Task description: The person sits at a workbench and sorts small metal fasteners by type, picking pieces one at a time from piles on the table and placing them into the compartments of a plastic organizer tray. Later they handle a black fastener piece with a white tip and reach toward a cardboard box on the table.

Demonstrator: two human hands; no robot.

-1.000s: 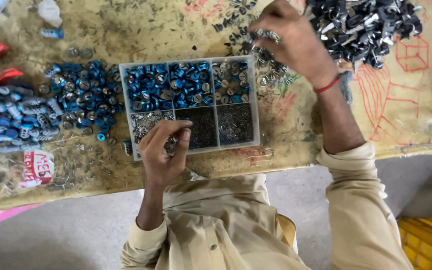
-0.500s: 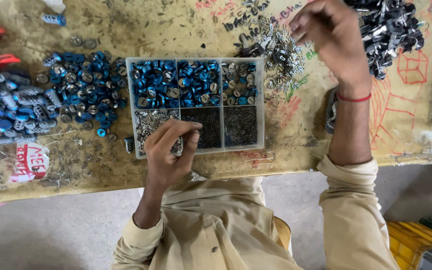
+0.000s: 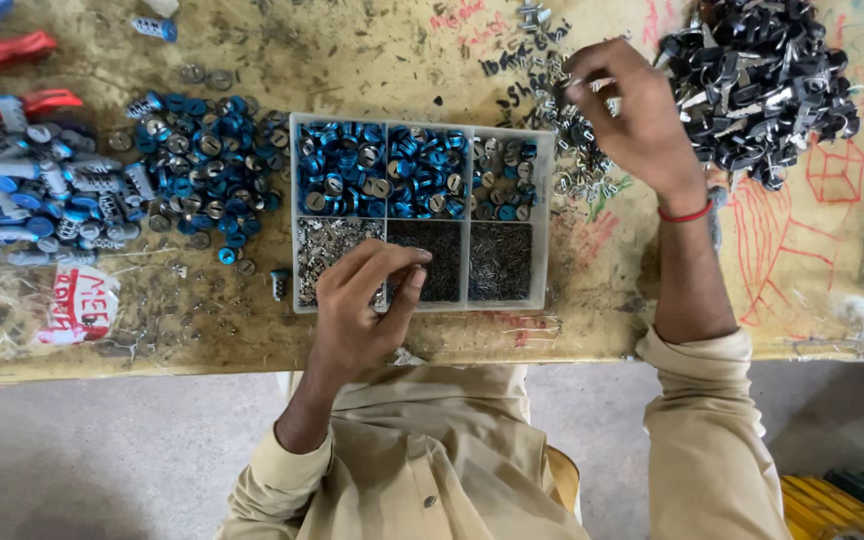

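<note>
A clear plastic compartment box [image 3: 544, 210] sits mid-table, with blue round caps in its top cells and small grey metal bits in its bottom cells. My left hand [image 3: 362, 310] hovers over the lower left and middle cells, fingertips pinched on a tiny metal part. My right hand [image 3: 632, 120] reaches past the box's right side, fingers curled on small silver pieces [image 3: 577, 165] scattered there. Whether it grips one cannot be told.
A heap of black and silver metal parts [image 3: 762, 80] lies at the far right. Loose blue caps [image 3: 197, 160] and blue-grey cylinders [image 3: 22, 200] spread to the left, with red handles [image 3: 2, 60] beyond. The worn tabletop [image 3: 352, 40] carries red scribbles.
My right hand has come down and back from the black heap towards the silver pieces beside the box. My left hand stays over the lower cells, fingers pinching.
</note>
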